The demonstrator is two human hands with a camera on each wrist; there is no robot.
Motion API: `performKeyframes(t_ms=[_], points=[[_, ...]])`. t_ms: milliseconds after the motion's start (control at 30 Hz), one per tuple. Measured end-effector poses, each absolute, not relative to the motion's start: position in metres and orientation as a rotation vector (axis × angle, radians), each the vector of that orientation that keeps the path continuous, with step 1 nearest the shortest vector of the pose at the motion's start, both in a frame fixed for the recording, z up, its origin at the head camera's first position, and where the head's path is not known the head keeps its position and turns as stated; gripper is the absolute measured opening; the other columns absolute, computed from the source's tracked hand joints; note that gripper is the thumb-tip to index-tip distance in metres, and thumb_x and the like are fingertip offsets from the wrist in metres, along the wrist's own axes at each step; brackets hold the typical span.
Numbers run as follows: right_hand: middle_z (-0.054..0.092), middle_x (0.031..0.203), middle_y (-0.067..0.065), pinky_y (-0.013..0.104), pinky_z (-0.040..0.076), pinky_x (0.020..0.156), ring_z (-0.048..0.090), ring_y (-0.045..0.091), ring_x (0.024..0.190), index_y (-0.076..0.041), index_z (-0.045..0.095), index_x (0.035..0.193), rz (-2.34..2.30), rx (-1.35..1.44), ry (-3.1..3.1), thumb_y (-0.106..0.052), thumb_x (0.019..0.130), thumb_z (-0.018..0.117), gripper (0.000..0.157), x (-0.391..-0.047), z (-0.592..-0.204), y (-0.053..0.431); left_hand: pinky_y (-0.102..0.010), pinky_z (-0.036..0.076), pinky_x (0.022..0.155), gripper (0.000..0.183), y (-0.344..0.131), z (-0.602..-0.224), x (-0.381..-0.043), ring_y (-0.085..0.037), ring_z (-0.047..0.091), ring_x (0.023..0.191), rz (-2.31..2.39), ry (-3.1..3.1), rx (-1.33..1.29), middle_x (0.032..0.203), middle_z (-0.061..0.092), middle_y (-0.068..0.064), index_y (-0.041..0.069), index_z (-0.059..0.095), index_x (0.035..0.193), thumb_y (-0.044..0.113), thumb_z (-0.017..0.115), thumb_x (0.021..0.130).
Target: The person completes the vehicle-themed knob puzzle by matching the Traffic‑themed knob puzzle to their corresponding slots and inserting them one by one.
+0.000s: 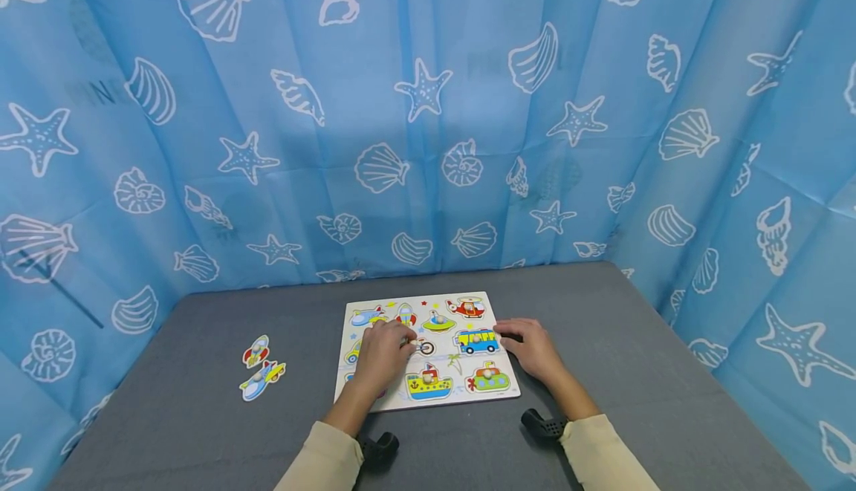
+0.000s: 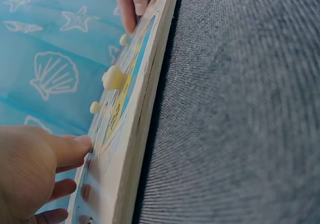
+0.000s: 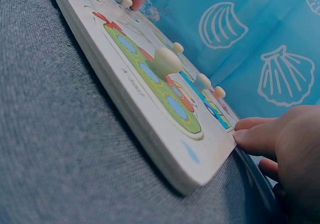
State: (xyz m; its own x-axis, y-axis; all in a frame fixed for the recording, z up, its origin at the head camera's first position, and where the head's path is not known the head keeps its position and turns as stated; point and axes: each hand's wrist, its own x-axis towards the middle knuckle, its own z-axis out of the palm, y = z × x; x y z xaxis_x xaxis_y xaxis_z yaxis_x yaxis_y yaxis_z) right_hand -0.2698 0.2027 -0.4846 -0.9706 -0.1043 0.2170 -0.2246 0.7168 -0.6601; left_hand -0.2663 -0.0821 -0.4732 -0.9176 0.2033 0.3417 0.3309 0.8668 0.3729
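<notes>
A wooden knob puzzle board [image 1: 401, 305] with vehicle pictures lies flat on the grey table. My left hand [image 1: 383, 353] reaches over its left half, thumb and fingertips together at the motorcycle puzzle piece [image 1: 425, 347], whose knob is hidden beneath them. At the board's right edge, beside the bus piece [image 1: 477, 342], my right hand [image 1: 535, 350] rests its index finger and thumb; the right wrist view shows these fingertips right at the edge. The ship piece [image 2: 129, 83] and submarine piece [image 3: 150, 76] sit in the board with their knobs up.
Left of the board, a loose rocket piece [image 1: 256, 352] and a loose airplane piece [image 1: 263, 381] lie close together on the table [image 1: 200, 431]. A blue curtain [image 1: 428, 179] with shell and starfish prints hangs along the back and sides.
</notes>
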Motion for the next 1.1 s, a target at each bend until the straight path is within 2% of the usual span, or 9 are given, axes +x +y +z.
performKeyframes(t_ms=[200, 733, 867, 1100], points=[[0.064, 0.123, 0.014, 0.057, 0.033, 0.101, 0.045, 0.036, 0.123, -0.003, 0.071, 0.116, 1.094, 0.268, -2.752, -0.003, 0.09, 0.066, 0.027, -0.27, -0.485, 0.202, -0.039, 0.04, 0.078, 0.016, -0.084, -0.474, -0.265, -0.019, 0.057, 0.094, -0.614, -2.728, -0.418, 0.098, 0.069, 0.006, 0.019, 0.076, 0.097, 0.02, 0.079, 0.082], [0.063, 0.125, 0.014, 0.057, 0.032, 0.102, 0.044, 0.035, 0.125, -0.004, 0.07, 0.118, 1.112, 0.241, -2.772, -0.004, 0.09, 0.066, 0.028, -0.27, -0.484, 0.202, -0.044, 0.041, 0.09, 0.017, -0.097, -0.475, -0.26, -0.021, 0.057, 0.103, -0.629, -2.732, -0.363, 0.103, 0.07, 0.004, 0.02, 0.076, 0.099, 0.022, 0.078, 0.083], [0.062, 0.126, 0.014, 0.057, 0.032, 0.102, 0.044, 0.035, 0.125, -0.004, 0.07, 0.118, 1.108, 0.252, -2.772, -0.004, 0.091, 0.066, 0.028, -0.27, -0.484, 0.203, -0.043, 0.041, 0.088, 0.017, -0.104, -0.473, -0.258, -0.02, 0.057, 0.099, -0.653, -2.716, -0.343, 0.104, 0.07, 0.003, 0.018, 0.076, 0.1, 0.021, 0.077, 0.084], [0.063, 0.125, 0.014, 0.058, 0.032, 0.102, 0.044, 0.036, 0.124, -0.003, 0.07, 0.118, 1.11, 0.275, -2.763, -0.004, 0.091, 0.066, 0.027, -0.271, -0.484, 0.204, -0.044, 0.039, 0.086, 0.018, -0.12, -0.472, -0.257, -0.023, 0.055, 0.103, -0.713, -2.72, -0.27, 0.107, 0.07, 0.001, 0.017, 0.076, 0.102, 0.021, 0.077, 0.084]])
